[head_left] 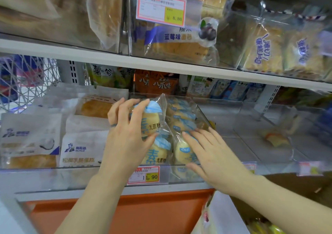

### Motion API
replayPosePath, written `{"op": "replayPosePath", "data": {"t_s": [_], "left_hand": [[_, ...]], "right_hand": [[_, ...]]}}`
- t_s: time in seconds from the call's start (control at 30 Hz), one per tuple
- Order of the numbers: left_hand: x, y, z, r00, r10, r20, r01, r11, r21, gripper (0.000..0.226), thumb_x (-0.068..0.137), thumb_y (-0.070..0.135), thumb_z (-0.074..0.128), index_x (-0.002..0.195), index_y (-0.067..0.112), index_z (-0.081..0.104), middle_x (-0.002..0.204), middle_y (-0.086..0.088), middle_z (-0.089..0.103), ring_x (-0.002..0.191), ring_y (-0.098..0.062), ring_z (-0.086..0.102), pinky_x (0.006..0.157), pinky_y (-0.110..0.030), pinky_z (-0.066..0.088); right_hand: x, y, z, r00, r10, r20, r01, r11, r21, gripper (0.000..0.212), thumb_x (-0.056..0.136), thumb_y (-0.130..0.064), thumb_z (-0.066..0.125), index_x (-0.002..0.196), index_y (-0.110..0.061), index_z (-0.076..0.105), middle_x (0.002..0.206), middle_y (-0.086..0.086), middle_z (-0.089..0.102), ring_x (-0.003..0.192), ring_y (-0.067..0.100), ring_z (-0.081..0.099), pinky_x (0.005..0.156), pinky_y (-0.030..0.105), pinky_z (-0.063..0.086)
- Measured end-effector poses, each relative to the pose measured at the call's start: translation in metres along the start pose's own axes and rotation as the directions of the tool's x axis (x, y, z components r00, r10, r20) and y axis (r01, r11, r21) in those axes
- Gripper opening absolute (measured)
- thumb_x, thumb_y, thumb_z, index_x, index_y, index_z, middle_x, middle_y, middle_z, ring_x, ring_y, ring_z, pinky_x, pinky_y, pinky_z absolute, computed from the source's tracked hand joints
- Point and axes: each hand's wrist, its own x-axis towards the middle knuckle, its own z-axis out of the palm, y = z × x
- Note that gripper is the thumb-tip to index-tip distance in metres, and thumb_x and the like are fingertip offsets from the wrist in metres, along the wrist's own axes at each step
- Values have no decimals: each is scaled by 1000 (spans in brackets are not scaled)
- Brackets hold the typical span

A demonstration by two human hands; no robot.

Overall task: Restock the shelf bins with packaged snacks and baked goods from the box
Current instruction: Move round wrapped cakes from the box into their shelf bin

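- Orange panel (125, 214) lies nearest, below the shelf edge.
- Left hand (124, 135) grips a clear-wrapped bun packet (152, 124), fingers curled round it, above the middle clear bin (203, 111).
- Right hand (213, 154), fingers straight, presses on the stacked packets (181, 151) in that bin's right row.
- Neighbouring bin (251, 108), to the right, holds one yellow item (274, 138), possibly a packet; blurred.

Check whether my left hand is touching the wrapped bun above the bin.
Touching. The head view shows the left hand gripping the wrapped bun, curled round its wrapper.
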Motion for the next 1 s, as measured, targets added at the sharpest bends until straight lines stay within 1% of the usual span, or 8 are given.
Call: {"op": "replayPosePath", "data": {"t_s": [0.13,0.3,0.47,0.57,0.67,0.83,0.93,1.0], "left_hand": [[-1,-1,-1,1000,-11,-8,10,1000,-26,80,65,27,84,134,17,45,130,0,34,132,-29,26,67,-37,53],[-2,-2,0,1000,6,0,-6,1000,2,78,66,28,82,134,15,47,130,-5,39,131,-29,26,66,-36,52],[-3,-1,4,999,22,-24,-20,997,72,78,65,24,85,133,12,49,129,-12,46,130,-33,27,80,-47,52],[-3,2,9,999,14,-36,-10,995,102,78,65,25,85,133,12,48,128,-16,47,129,-33,25,86,-56,51],[4,6,15,996,60,-67,-49,986,158,78,65,27,83,132,13,47,127,-17,49,129,-35,27,95,-55,45],[22,13,34,999,50,6,-50,956,290,78,64,28,82,134,18,50,133,-16,52,134,-38,30,104,-60,33],[21,15,46,995,27,100,-60,936,348,70,56,15,88,122,16,64,129,-19,57,132,-43,40,101,-71,24],[21,21,47,994,60,92,-86,946,311,48,61,15,86,107,16,70,119,-15,63,125,-40,51,101,-72,23]], "right_hand": [[13,16,11,999,48,9,-48,993,110,61,81,-56,42,131,-21,41,117,0,61,107,21,56,101,38,29],[-5,10,20,998,53,-28,-47,978,202,58,84,-49,46,135,-22,38,128,0,54,118,19,47,107,44,25],[-10,16,16,996,81,-30,-77,992,101,54,95,-54,29,136,-21,40,127,0,58,119,16,49,111,53,15],[-4,11,16,995,102,23,-103,989,104,57,93,-57,32,137,-22,39,130,1,57,122,20,52,111,56,9],[-9,13,12,997,57,52,-61,995,74,59,97,-59,23,142,-23,37,136,-1,53,128,18,48,109,59,8],[-8,25,-6,997,70,-14,-64,967,247,58,98,-60,19,140,-28,43,143,-8,45,138,9,27,114,50,-2],[-3,34,-13,985,160,-64,-126,922,365,61,93,-64,20,127,-29,58,130,-20,49,131,0,31,118,40,-5],[3,44,-18,965,261,-18,-229,875,427,55,92,-59,25,116,-31,65,116,-27,51,122,-2,40,118,40,-1]]}}
